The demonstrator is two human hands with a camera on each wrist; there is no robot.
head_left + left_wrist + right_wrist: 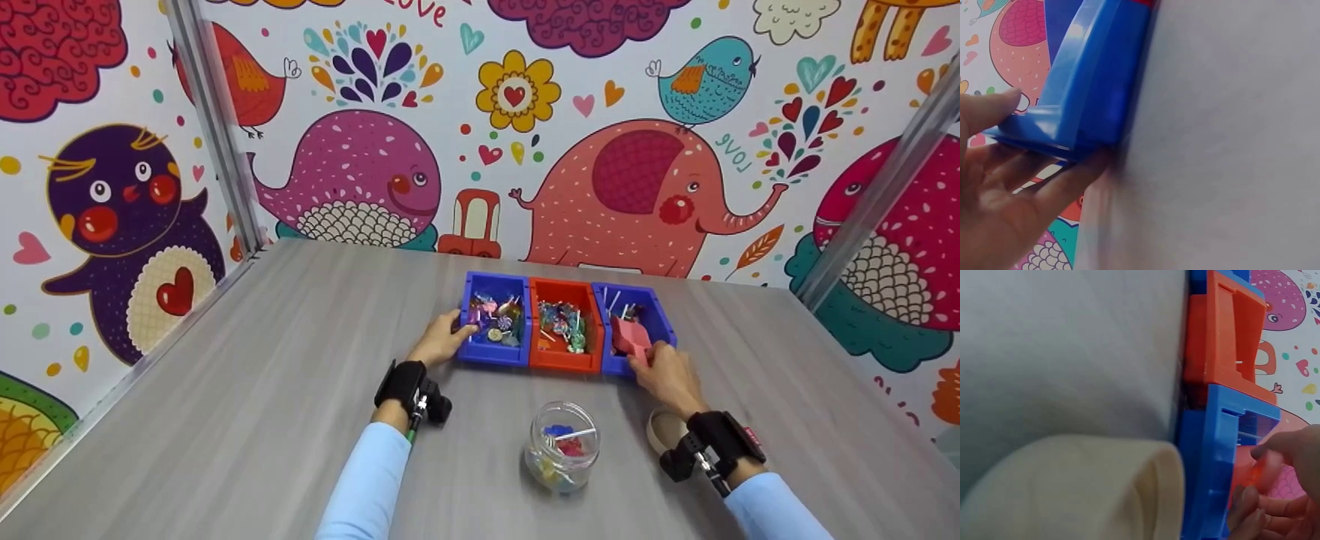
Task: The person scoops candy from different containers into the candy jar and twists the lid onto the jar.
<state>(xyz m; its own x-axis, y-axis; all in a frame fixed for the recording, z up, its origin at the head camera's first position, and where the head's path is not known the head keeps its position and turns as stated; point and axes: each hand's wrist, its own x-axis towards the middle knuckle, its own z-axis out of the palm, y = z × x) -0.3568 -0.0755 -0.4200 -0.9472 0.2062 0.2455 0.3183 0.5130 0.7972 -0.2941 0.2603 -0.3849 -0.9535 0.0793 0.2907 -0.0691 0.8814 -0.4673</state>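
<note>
My left hand (439, 341) grips the left wall of a blue bin (491, 358), thumb over the rim and fingers against the outside, as the left wrist view shows. In that bin lie wrapped candies and lollipops (504, 322). A pink scoop (630, 336) is held by its handle in my right hand (671, 375), its head down inside the right blue bin (658, 311). Lollipop sticks show behind the scoop. Between the blue bins sits a red bin (564, 363) with more candies (559, 319). The right wrist view blurs the scoop's handle (1269, 469).
A clear glass jar (562, 457) with colourful candies and a white stick stands in front of the bins. A beige round lid (664, 431) lies right of it, partly under my right wrist. A patterned wall (465, 112) rises behind the grey table (315, 360).
</note>
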